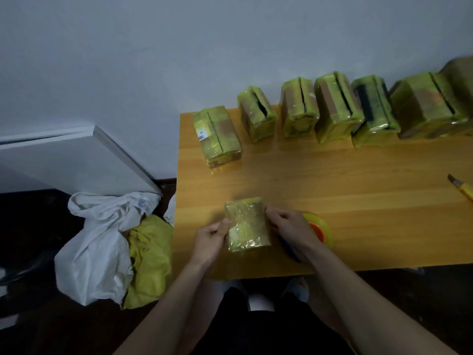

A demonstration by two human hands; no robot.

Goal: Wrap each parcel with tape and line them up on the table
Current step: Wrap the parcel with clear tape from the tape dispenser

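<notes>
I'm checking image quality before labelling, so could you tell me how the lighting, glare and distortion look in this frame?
Head view: dim, with a cool cast; the floor is nearly black. Glare glints off the tape on the held parcel between the left hand and right hand. Wide-angle distortion bows the row of wrapped parcels and the table edge; corners look soft.

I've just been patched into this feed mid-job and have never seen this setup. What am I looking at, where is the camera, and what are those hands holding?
There is no machine here. One wide-angle camera sits on a person's head, looking forward and down at their own bare hands.

The left hand and right hand each pinch a side of a small flat parcel wrapped in shiny yellow-green tape, near the front of the orange wooden table.

Behind the right hand lies a yellow tape roll with an orange core. At the right edge lies a yellow utility knife.

Along the wall stands a row of taped cardboard boxes, already lined up. Left of the table, a white plastic bag sits on the floor.
</notes>
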